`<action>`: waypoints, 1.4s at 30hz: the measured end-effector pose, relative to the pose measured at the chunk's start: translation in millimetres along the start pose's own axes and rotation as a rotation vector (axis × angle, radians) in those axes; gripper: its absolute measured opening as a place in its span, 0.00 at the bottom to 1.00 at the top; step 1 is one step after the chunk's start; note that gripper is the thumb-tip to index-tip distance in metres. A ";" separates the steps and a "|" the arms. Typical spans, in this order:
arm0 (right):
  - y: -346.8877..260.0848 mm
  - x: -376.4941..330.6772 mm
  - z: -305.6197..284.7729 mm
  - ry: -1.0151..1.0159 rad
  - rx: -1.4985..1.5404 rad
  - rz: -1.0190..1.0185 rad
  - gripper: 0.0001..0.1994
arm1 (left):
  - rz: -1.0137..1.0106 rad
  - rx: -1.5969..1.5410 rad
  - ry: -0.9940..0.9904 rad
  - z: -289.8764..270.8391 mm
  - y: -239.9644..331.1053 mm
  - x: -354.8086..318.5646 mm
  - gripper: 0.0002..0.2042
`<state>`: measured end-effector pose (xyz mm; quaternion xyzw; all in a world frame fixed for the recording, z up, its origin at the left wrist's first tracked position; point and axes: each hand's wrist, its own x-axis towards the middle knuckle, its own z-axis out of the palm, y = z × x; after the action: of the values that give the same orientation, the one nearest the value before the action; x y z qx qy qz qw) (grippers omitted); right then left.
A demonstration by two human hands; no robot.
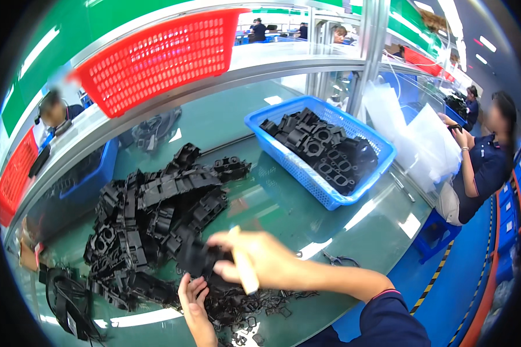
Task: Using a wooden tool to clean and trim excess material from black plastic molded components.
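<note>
My right hand (266, 257), slightly blurred, is closed with a pale yellow stick-shaped tool (245, 263) across its fingers. Its thumb and fingertips also pinch a dark, blurred black plastic part (197, 257). Just below that part is my left hand (195, 301), palm up with loosely bent fingers; they are apart and no firm grip shows. A large heap of black molded plastic parts (156, 196) lies to the left and beyond both hands. Small thin black scraps (255, 306) are scattered over the green table (283, 214) beside my left hand.
A blue basket (330, 202) of similar black parts stands at the back right. Scissors-like pliers (340, 260) lie right of my forearm. Red baskets (162, 58) sit on the metal shelf. Black straps (66, 301) lie at the left edge. A co-worker (486, 162) sits at right with clear plastic bags (428, 144).
</note>
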<state>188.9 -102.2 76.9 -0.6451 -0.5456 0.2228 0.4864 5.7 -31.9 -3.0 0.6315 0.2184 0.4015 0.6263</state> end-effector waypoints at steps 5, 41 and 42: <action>16.6 -2.2 -114.1 0.825 -0.555 -0.236 0.17 | 0.229 0.710 -0.063 7.9 10.8 0.4 0.17; 94.5 -20.9 -278.5 0.480 -0.987 0.494 0.31 | 0.277 0.908 -0.290 16.0 -5.2 1.4 0.16; 101.5 -21.5 -275.8 0.454 -0.943 0.509 0.32 | 0.274 0.914 -0.287 15.1 -5.1 0.9 0.16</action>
<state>457.5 -221.0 101.2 -0.9345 -0.2956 -0.0780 0.1823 19.2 -39.9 -6.1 0.9132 0.1988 0.2524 0.2507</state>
